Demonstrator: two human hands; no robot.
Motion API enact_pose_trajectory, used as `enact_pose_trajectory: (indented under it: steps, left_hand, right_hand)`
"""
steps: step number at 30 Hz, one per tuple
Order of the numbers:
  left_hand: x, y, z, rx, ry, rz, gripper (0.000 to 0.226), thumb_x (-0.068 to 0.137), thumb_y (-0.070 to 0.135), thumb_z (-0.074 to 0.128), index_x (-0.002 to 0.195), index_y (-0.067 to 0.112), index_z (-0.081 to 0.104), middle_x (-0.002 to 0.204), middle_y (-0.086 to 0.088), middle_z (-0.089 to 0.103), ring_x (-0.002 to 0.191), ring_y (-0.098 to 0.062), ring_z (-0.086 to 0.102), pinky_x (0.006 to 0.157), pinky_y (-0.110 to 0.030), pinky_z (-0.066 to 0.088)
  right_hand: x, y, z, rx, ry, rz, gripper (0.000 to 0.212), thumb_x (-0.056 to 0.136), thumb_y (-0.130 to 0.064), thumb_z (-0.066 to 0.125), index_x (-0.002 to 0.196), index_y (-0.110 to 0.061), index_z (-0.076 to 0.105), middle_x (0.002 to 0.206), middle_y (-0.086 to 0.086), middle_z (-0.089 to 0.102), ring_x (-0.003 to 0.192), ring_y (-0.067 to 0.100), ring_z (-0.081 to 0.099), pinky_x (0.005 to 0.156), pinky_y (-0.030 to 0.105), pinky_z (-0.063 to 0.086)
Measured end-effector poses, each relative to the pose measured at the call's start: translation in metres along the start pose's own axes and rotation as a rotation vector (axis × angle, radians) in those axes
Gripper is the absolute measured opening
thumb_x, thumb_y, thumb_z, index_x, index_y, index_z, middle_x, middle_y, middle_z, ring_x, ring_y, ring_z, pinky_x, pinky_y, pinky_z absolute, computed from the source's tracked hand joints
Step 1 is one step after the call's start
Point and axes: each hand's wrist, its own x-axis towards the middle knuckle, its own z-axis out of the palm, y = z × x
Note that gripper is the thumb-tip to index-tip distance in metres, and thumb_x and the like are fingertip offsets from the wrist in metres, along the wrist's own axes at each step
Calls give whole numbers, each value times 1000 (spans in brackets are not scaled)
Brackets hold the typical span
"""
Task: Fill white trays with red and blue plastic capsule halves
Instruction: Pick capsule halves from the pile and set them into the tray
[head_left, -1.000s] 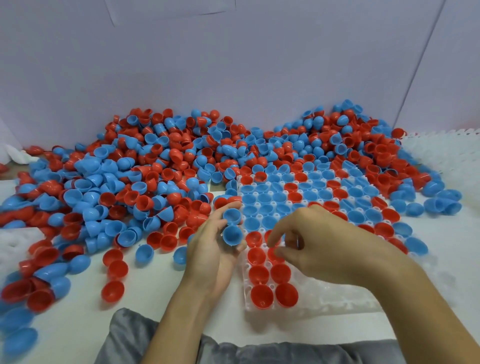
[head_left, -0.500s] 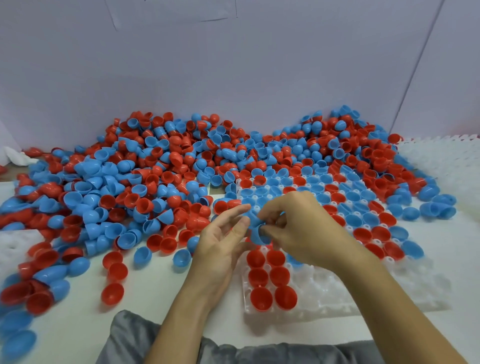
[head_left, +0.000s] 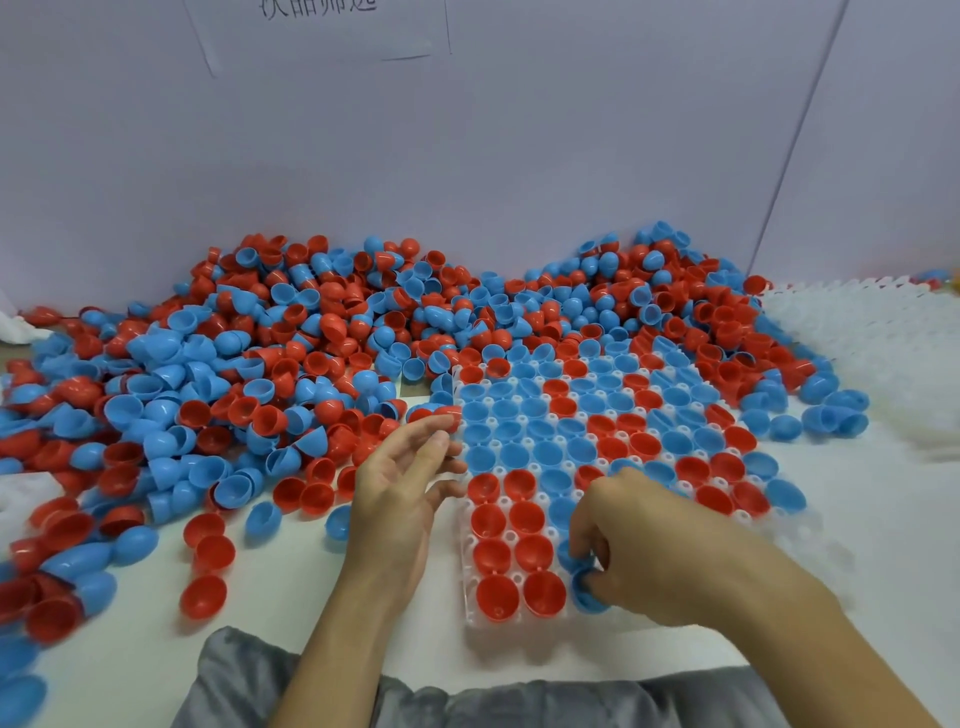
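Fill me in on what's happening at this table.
A person is filling a white tray with red and blue capsule halves from a big pile. The right hand pinches a blue half at the tray's near row, beside two columns of red halves. The left hand hangs open and holds nothing, at the tray's left edge. The far part of the tray is full; the near right part has empty cells.

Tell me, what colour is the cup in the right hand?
Blue, seen in the head view.
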Motion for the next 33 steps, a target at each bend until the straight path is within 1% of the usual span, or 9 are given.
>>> enact_pose_trajectory:
  steps: [4, 9, 13, 17, 20, 22, 25, 29, 33]
  left_hand:
    - [2, -1, -3, 152, 41, 39, 19, 98, 4, 57, 102, 12, 74, 80, -1, 71, 73, -12, 65, 59, -21, 52]
    - [7, -9, -2, 714, 108, 179, 18, 98, 12, 61, 99, 29, 67, 94, 10, 69, 87, -7, 63, 70, -8, 47]
    - [12, -19, 3, 973, 115, 118, 22, 103, 16, 50, 120, 14, 64, 104, 6, 65, 90, -4, 59, 65, -9, 44]
    - [21, -22, 10, 989, 132, 22, 27, 104, 13, 48, 125, 9, 64, 110, 0, 69, 95, -10, 64, 76, -19, 51]
    - [28, -22, 14, 972, 163, -20, 24, 102, 11, 52, 121, 8, 68, 102, -1, 71, 90, -11, 66, 73, -22, 53]
    - [33, -20, 16, 970, 170, -38, 23, 101, 11, 54, 118, 7, 69, 97, 0, 72, 86, -11, 67, 70, -22, 54]
    - [39, -17, 19, 988, 165, -81, 23, 100, 8, 52, 114, 8, 70, 96, -3, 73, 90, -19, 69, 82, -37, 58]
    - [42, -14, 19, 1047, 149, -64, 28, 99, 2, 47, 101, 6, 75, 91, -4, 73, 84, -20, 67, 68, -29, 53]
    - [42, -6, 18, 1127, 140, -42, 30, 101, 2, 41, 96, -3, 70, 91, -17, 71, 87, -32, 68, 77, -48, 57]
  right_hand:
    - [1, -2, 4, -52, 12, 6, 17, 84, -24, 73, 98, -14, 72, 90, 3, 71, 75, 20, 71, 63, 33, 60]
    - [-5, 7, -3, 80, -36, -12, 23, 90, -23, 70, 112, -29, 70, 86, -15, 62, 73, 10, 65, 69, 29, 60]
    - [-4, 8, -1, 89, -10, -8, 22, 90, -28, 70, 112, -32, 69, 85, -18, 54, 73, 8, 63, 68, 28, 59]
    - [1, 8, 7, 78, -10, 5, 20, 89, -22, 70, 108, -24, 73, 91, -9, 67, 72, 12, 67, 67, 29, 61]
    - [6, 5, 10, 79, -7, 22, 18, 85, -15, 68, 102, -9, 70, 96, 11, 72, 80, 29, 70, 71, 43, 62]
    - [9, 4, 9, 67, 0, 24, 17, 85, -13, 66, 100, -6, 70, 97, 14, 71, 79, 31, 69, 69, 42, 62]
    - [10, 4, 7, 43, 8, 25, 11, 86, -12, 66, 94, -7, 72, 93, 9, 69, 70, 24, 69, 62, 37, 62]
    - [11, 4, 8, 67, -10, 33, 15, 86, -12, 67, 99, -6, 71, 96, 11, 72, 82, 29, 71, 71, 46, 62]
    - [7, 10, 3, 78, -30, 12, 20, 88, -21, 72, 107, -18, 71, 92, -8, 68, 76, 15, 68, 73, 37, 62]
